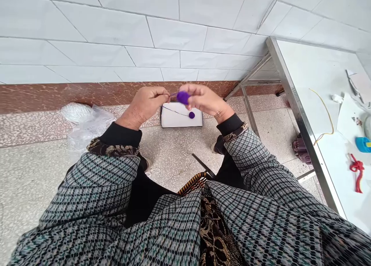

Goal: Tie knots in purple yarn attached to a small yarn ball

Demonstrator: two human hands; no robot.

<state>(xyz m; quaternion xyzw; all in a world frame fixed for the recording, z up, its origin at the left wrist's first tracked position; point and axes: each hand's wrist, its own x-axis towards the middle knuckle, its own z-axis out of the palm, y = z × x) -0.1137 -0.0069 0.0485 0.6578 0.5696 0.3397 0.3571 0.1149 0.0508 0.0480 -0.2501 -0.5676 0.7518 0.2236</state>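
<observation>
Between its thumb and fingers, my left hand (149, 103) pinches a purple yarn strand (174, 94). The strand runs across to a purple yarn ball (182, 98), slightly blurred, which my right hand (204, 99) grips with curled fingers. Below my hands a shallow white box (181, 121) with dark edges rests on the floor. Inside it lies a smaller purple yarn ball (191, 115), from which a thin strand leads up left toward my left hand.
A clear plastic bag (88, 127) with white yarn (77, 112) lies on the floor at left. At right stands a metal-framed table (315, 157) bearing a yellow cord (329, 117), a red knotted cord (358, 171) and a blue object (363, 144). A tiled wall (162, 34) rises ahead.
</observation>
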